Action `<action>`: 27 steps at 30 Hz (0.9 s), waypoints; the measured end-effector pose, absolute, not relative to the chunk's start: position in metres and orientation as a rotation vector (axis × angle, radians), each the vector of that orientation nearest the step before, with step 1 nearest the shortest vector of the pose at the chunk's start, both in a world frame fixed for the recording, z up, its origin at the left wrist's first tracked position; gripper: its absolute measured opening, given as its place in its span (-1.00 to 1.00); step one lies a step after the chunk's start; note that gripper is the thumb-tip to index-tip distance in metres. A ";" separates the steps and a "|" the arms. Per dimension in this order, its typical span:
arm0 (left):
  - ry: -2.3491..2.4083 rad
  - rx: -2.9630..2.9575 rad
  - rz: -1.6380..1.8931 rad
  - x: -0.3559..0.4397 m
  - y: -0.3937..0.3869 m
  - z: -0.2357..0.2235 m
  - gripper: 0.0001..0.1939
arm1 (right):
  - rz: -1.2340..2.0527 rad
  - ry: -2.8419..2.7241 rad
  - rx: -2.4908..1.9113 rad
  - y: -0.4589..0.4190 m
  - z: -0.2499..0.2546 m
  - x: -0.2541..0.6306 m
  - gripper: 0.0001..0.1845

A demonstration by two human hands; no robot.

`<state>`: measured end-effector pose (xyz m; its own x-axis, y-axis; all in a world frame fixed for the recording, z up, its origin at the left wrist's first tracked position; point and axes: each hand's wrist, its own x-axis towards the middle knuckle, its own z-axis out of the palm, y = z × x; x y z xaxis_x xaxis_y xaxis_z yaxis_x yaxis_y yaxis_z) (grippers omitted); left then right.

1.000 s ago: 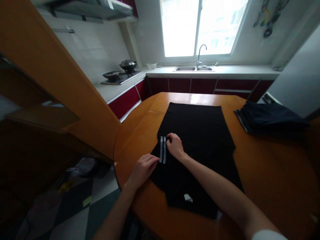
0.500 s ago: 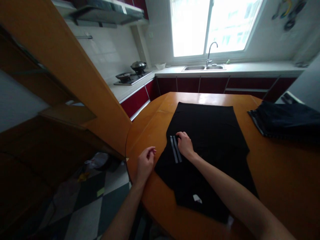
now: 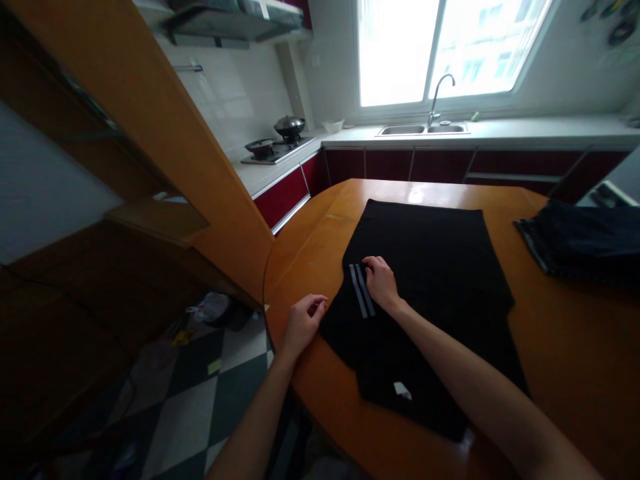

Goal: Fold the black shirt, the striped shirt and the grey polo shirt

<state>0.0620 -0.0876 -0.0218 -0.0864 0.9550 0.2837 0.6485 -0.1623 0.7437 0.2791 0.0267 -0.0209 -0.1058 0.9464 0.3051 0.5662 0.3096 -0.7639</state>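
A black shirt (image 3: 435, 267) lies spread flat, with one part folded over on its left side that bears two grey stripes (image 3: 362, 291). My right hand (image 3: 383, 283) rests on it just right of the stripes, fingers bent and closed on the cloth at their upper end. Close to the shirt's left edge, my left hand (image 3: 304, 327) sits over the table with its fingers curled in toward the thumb. No cloth shows between those fingers. Near the shirt's lower edge is a small white label (image 3: 403, 390).
The orange wooden table (image 3: 305, 253) has a rounded left edge. Dark blue jeans (image 3: 590, 240) are heaped at its right. Beyond stand a counter with a sink (image 3: 403, 130) and a stove (image 3: 280, 152) bearing pans. A wooden shelf frame (image 3: 200, 160) rises at the left.
The view has shifted, so the room sits farther right. My left hand is slightly nearer the shirt's edge. My right hand stays beside the stripes, and the shirt lies much as before.
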 end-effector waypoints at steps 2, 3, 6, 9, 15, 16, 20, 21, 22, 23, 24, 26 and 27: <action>1.707 1.862 1.113 0.063 -0.088 -0.021 -0.83 | 0.599 -1.787 -1.370 0.027 -0.019 0.279 -0.71; 1.702 1.870 1.114 0.063 -0.088 -0.021 -0.83 | 0.598 -1.784 -1.373 0.027 -0.018 0.280 -0.71; 1.712 1.868 1.138 0.063 -0.087 -0.020 -0.84 | 0.597 -1.758 -1.377 0.027 -0.016 0.282 -0.71; 1.719 1.874 1.147 0.062 -0.087 -0.021 -0.84 | 0.585 -1.755 -1.389 0.028 -0.014 0.285 -0.71; 1.660 2.007 1.112 0.065 -0.089 -0.019 -0.85 | 0.509 -1.896 -1.559 0.025 -0.013 0.285 -0.71; 1.626 2.051 1.088 0.067 -0.090 -0.018 -0.85 | 0.486 -1.935 -1.590 0.024 -0.012 0.284 -0.70; 1.574 2.237 0.945 0.071 -0.095 -0.016 -0.80 | 0.421 -2.042 -1.695 0.020 -0.009 0.283 -0.68; 1.592 2.263 0.919 0.072 -0.096 -0.015 -0.77 | 0.414 -2.046 -1.714 0.019 -0.009 0.283 -0.67; 1.611 2.275 0.898 0.073 -0.097 -0.015 -0.73 | 0.410 -2.046 -1.728 0.019 -0.008 0.283 -0.66; 1.624 2.278 0.883 0.073 -0.097 -0.013 -0.69 | 0.408 -2.044 -1.736 0.019 -0.008 0.283 -0.64; 1.631 2.278 0.875 0.074 -0.097 -0.012 -0.66 | 0.406 -2.045 -1.738 0.019 -0.008 0.283 -0.63; 1.627 2.271 0.878 0.076 -0.093 -0.005 -0.62 | 0.391 -2.052 -1.725 0.019 -0.009 0.283 -0.62; 1.616 2.271 0.894 0.078 -0.090 -0.001 -0.64 | 0.382 -2.057 -1.717 0.019 -0.010 0.282 -0.62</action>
